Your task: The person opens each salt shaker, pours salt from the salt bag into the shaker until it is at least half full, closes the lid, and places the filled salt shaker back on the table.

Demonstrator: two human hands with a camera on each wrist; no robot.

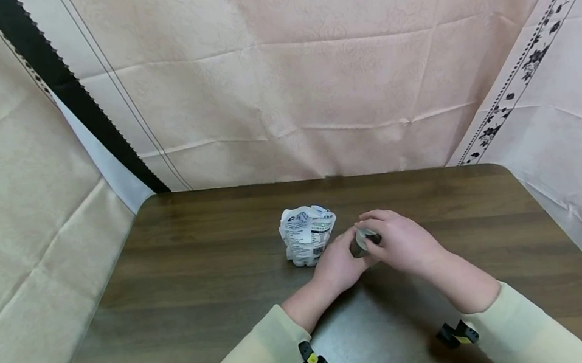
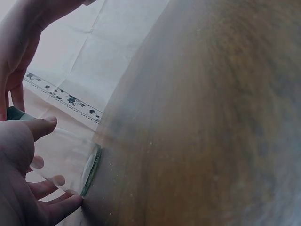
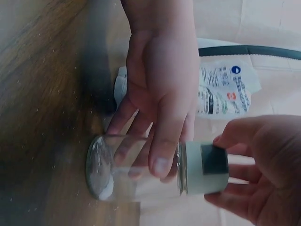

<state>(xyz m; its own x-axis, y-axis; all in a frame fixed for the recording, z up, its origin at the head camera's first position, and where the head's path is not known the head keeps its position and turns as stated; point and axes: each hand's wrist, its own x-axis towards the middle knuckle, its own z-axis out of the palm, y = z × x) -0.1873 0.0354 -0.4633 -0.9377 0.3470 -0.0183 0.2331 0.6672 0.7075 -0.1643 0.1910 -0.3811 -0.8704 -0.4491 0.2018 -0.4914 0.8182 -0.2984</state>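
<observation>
A clear glass jar [image 3: 124, 186] with a pale lid [image 3: 194, 169] stands between my hands, over the wooden table. My left hand [image 1: 338, 262] wraps its fingers and thumb around the glass body. At the top, my right hand [image 1: 404, 241] pinches the lid's edge between thumb and fingers. The lid bears a darker square patch, seen in the right wrist view. Low in the left wrist view, the jar's thick greenish base [image 2: 91, 172] shows beside the left fingertips. A whitish patch shows at the jar's bottom in the right wrist view.
A white printed plastic packet [image 1: 306, 234] stands just left of my hands, crumpled at its top. Brown wood makes up the tabletop [image 1: 199, 279], with rounded far corners. Pale cloth [image 1: 300, 82] hangs behind and at both sides. Both sleeves carry small black wrist cameras.
</observation>
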